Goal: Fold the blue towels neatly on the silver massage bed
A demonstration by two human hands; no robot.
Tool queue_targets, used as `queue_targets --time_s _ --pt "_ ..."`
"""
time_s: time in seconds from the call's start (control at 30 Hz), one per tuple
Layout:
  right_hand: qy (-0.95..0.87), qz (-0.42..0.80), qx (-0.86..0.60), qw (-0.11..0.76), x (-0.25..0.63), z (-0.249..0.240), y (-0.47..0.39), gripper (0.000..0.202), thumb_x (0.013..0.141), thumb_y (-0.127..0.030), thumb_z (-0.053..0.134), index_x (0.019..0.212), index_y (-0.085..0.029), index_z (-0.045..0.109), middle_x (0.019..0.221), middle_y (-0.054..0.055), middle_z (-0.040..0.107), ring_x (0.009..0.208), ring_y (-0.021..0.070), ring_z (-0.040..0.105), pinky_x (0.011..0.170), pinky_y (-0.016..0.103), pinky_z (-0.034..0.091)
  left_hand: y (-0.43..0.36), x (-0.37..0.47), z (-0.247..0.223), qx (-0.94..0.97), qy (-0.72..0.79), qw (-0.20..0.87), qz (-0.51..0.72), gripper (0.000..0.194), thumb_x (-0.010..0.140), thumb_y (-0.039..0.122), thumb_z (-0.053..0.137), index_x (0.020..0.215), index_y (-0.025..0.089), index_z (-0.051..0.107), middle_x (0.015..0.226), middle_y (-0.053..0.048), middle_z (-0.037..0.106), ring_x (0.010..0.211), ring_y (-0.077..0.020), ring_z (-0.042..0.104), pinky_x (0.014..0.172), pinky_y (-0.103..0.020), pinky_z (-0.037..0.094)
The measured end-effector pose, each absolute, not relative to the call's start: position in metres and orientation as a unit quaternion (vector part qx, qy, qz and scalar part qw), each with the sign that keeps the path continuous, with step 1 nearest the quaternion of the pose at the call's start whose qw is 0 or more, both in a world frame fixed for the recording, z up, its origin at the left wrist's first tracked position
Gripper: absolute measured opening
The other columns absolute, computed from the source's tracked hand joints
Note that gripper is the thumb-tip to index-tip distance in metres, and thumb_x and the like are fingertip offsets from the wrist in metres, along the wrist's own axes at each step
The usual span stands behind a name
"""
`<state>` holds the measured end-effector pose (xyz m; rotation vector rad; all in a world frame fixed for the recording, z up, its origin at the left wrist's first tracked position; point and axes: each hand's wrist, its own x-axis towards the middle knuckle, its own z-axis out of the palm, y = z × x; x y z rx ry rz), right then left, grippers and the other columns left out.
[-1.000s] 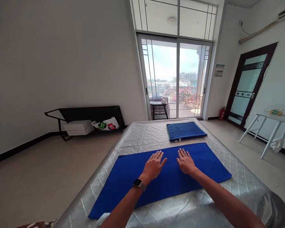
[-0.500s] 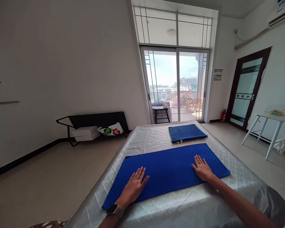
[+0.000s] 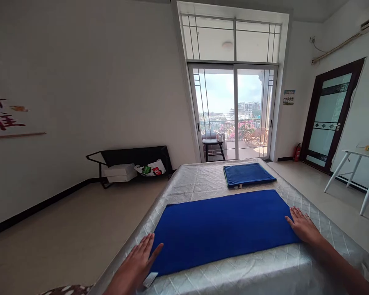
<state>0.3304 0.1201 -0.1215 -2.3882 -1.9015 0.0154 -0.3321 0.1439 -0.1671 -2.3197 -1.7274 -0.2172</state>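
Observation:
A blue rectangular cloth (image 3: 223, 231) lies flat on a silver quilted mattress (image 3: 233, 273). Along its left edge rests my left hand (image 3: 140, 256), fingers stretched and thumb over the fabric. A small white label (image 3: 150, 279) sticks out at the cloth's near left corner, close to that wrist. My right hand (image 3: 304, 225) is at the right edge, palm down with fingers extended, partly over the border. Neither hand grasps anything. Beyond the cloth lies a folded blue cloth (image 3: 249, 174) with a pale tag on its near side.
Against the left wall a black frame (image 3: 135, 157) stands with white boxes (image 3: 119, 173) and a printed bag (image 3: 152, 169). Sliding glass doors (image 3: 233, 114) are behind the mattress. A white table (image 3: 363, 153), a fire extinguisher (image 3: 297, 152) and a dark-framed door (image 3: 332, 114) are at the right.
My hands have moved apart, from the top of the cloth out to its left and right edges. The view has turned slightly left. The label at the near left corner now shows.

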Motion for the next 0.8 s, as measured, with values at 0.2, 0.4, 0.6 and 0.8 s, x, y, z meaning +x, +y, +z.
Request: queue_targets --time_s 0.2,0.4,0.6,0.8 --pt "-0.718 0.013 -0.694 0.056 0.231 -0.092 0.173 0.064 0.101 -0.043 0.020 0.155 -0.012 0.032 0.162 0.011 0.028 0.151 0.0223 0.018 0.123 0.044 0.014 0.203 -0.260 -0.110 -0.784 -0.617 0.028 -0.065 0.066 0.099 0.053 0.025 0.148 0.014 0.046 0.155 -0.012 0.042 0.146 -0.0262 0.036 0.120 -0.045 0.030" --pt "-0.762 0.102 -0.639 0.039 0.131 -0.090 0.228 0.066 0.102 -0.051 0.017 0.158 -0.016 0.026 0.164 0.008 0.023 0.152 0.0197 0.014 0.122 0.041 0.011 0.268 -0.226 -0.111 -0.786 -0.614 -0.017 -0.071 0.060 0.099 0.055 0.027 0.146 0.026 0.049 0.146 -0.007 0.056 0.141 -0.0227 0.044 0.118 -0.042 0.033" --pt "-0.720 0.088 -0.687 0.037 0.183 -0.106 0.245 0.069 0.101 -0.053 0.018 0.158 -0.015 0.024 0.164 0.006 0.022 0.152 0.0194 0.014 0.123 0.041 0.009 0.286 -0.276 -0.134 -0.761 -0.647 0.005 -0.049 0.061 0.100 0.049 0.024 0.149 0.019 0.044 0.156 -0.012 0.042 0.146 -0.0266 0.035 0.118 -0.047 0.028" --pt "-0.633 0.042 -0.772 0.035 0.298 -0.111 0.246 0.068 0.101 -0.048 0.019 0.157 -0.011 0.025 0.164 0.009 0.024 0.151 0.0215 0.018 0.123 0.040 0.014 0.296 -0.298 -0.155 -0.766 -0.640 0.036 -0.058 0.061 0.099 0.048 0.029 0.150 0.019 0.042 0.155 -0.012 0.044 0.147 -0.0279 0.033 0.117 -0.047 0.030"
